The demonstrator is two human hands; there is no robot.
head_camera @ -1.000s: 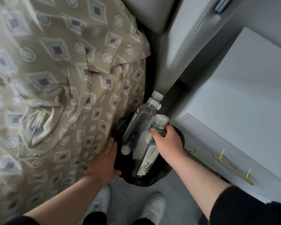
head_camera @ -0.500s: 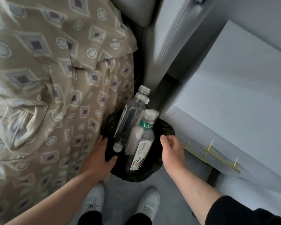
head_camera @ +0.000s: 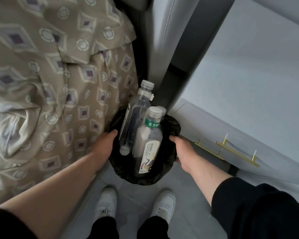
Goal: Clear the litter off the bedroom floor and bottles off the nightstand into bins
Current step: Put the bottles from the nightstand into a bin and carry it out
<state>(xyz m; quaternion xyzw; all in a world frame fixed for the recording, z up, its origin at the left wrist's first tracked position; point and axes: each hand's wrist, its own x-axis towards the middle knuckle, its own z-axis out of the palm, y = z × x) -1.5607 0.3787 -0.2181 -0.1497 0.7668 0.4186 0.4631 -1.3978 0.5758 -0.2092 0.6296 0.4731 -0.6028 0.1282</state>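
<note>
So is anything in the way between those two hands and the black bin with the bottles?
Nothing visible. The left hand and right hand already hold opposite sides of the bin, and the bottles stand inside it.

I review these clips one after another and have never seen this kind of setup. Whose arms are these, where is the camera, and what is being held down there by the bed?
No machine here: a person wears a wide-angle camera on the head, looking down at their own arms and white shoes. The left hand and right hand grip opposite sides of a small bin lined with a black bag. In it stand a tall clear bottle and a green-labelled bottle; a third cap shows behind them. The bin sits between a patterned bedspread and a grey nightstand with gold handles.
</note>
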